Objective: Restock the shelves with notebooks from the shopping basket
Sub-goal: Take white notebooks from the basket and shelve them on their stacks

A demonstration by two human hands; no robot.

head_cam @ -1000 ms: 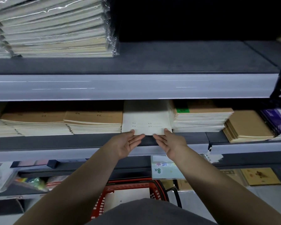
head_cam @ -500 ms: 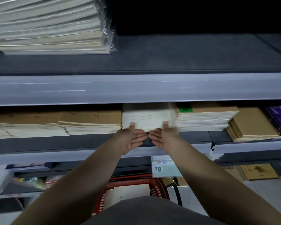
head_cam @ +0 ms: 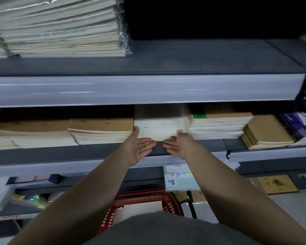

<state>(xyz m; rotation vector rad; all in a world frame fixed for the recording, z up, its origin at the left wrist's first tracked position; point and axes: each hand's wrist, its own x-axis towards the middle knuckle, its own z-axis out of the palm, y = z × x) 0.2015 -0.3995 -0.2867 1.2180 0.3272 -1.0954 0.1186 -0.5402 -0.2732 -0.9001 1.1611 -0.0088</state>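
Nearest, below both wrists, a red shopping basket [head_cam: 168, 200] holds a pale notebook [head_cam: 140, 210]. Just under the right hand's fingers hangs a shelf sign [head_cam: 179, 181] reading "8K" beneath coloured characters too blurred to read.

The left hand [head_cam: 140, 147] and right hand [head_cam: 178, 146] lie palm-up at the front edge of the middle shelf [head_cam: 78, 153], fingers straight and held together, tips pointing at each other and nearly meeting. Each thumb rests on a front corner of the white notebook stack [head_cam: 159, 124], which sits on that shelf just beyond the fingertips. Its cover carries four ruled fill-in lines, the labels too small to read.

Touching the left thumb's side are brown notebooks [head_cam: 102, 124] with a similar printed line. Beyond the right thumb is another brown-topped stack [head_cam: 223, 121] with a green sticker [head_cam: 199, 116], illegible. Farther right lie kraft pads [head_cam: 267, 133] and purple packs [head_cam: 300, 124].

Farthest, above the left fingers, the upper shelf [head_cam: 201, 57] bears plastic-wrapped notebooks [head_cam: 64, 29].
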